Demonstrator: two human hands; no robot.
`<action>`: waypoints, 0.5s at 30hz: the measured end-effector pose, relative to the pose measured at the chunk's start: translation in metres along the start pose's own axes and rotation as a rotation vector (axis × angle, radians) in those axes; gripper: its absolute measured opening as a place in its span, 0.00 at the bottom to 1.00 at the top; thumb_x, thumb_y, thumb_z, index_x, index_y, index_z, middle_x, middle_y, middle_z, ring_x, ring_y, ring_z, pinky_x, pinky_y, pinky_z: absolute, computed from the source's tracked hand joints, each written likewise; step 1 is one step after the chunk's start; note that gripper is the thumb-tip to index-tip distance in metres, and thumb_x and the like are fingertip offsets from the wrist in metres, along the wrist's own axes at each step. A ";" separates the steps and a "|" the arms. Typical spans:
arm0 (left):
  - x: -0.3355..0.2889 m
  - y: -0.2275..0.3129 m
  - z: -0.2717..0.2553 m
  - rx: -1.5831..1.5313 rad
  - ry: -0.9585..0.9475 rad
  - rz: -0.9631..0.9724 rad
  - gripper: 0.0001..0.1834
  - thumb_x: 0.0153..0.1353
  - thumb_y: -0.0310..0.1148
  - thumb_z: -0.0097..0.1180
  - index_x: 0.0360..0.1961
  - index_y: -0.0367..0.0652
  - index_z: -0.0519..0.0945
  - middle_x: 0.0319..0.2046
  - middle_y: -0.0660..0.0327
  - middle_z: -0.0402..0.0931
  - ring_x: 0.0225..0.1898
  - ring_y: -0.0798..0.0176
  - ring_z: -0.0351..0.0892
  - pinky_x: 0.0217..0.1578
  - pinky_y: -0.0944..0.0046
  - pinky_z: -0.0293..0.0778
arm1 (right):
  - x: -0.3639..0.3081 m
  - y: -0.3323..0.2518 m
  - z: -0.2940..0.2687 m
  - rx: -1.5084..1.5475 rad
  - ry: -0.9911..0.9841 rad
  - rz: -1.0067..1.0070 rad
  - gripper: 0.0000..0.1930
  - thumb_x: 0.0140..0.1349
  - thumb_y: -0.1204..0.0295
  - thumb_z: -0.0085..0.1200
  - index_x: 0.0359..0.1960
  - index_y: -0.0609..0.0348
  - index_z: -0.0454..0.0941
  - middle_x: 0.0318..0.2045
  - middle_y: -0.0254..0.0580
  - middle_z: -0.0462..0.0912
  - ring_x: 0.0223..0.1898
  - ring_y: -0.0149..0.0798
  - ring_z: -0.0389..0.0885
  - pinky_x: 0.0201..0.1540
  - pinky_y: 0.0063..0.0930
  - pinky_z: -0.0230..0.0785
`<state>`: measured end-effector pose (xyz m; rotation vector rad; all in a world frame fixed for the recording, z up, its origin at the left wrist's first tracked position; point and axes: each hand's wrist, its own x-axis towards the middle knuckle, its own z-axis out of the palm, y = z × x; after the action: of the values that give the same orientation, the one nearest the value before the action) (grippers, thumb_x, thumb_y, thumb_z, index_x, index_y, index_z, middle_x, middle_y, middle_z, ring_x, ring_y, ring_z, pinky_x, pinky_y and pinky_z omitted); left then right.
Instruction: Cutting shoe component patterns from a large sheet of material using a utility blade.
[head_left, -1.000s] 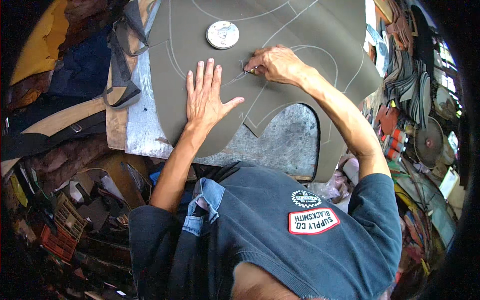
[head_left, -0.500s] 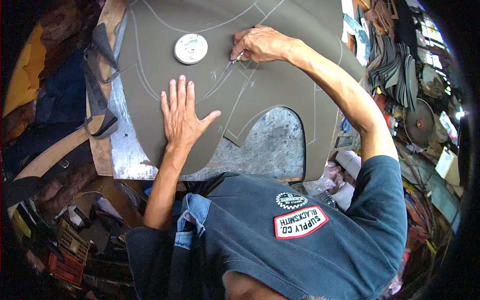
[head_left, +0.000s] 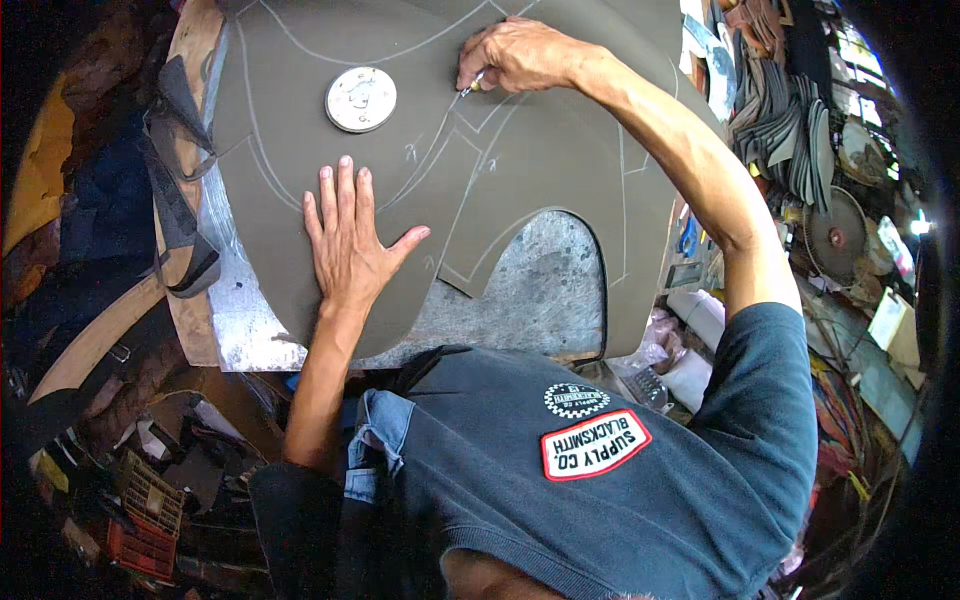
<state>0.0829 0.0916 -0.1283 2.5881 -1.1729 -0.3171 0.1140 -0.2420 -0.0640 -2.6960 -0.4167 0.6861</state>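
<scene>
Right grip shifted toward tabletop's far edge;
pinched tool farther along pale line; left grip released, flat on sheet.

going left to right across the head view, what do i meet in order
Yellow sheet at the left edge, dark straps, left hand with fingers spread, right hand holding a slim tool, small blue item, round fan-like grille.
</scene>
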 end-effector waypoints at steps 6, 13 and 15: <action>0.000 -0.001 -0.002 0.007 0.008 -0.001 0.57 0.50 0.68 0.60 0.70 0.36 0.59 0.73 0.46 0.49 0.75 0.43 0.42 0.71 0.39 0.39 | 0.009 0.005 -0.014 0.107 -0.155 0.129 0.12 0.61 0.72 0.57 0.46 0.47 0.83 0.49 0.28 0.83 0.57 0.37 0.75 0.63 0.42 0.59; 0.001 0.003 -0.001 -0.025 0.043 0.022 0.53 0.51 0.64 0.62 0.68 0.35 0.62 0.72 0.46 0.51 0.74 0.43 0.45 0.70 0.39 0.40 | -0.010 -0.001 -0.012 -0.026 -0.140 0.129 0.13 0.63 0.70 0.55 0.50 0.48 0.80 0.44 0.39 0.84 0.47 0.48 0.81 0.49 0.39 0.72; 0.001 0.005 0.000 -0.041 0.074 0.012 0.50 0.53 0.61 0.62 0.67 0.35 0.64 0.71 0.45 0.54 0.74 0.43 0.47 0.70 0.39 0.41 | -0.034 -0.018 0.001 0.061 0.006 0.167 0.14 0.64 0.70 0.54 0.51 0.50 0.79 0.43 0.42 0.85 0.46 0.50 0.82 0.48 0.40 0.73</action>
<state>0.0803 0.0880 -0.1268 2.5345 -1.1440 -0.2386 0.0809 -0.2375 -0.0436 -2.6952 -0.1675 0.7229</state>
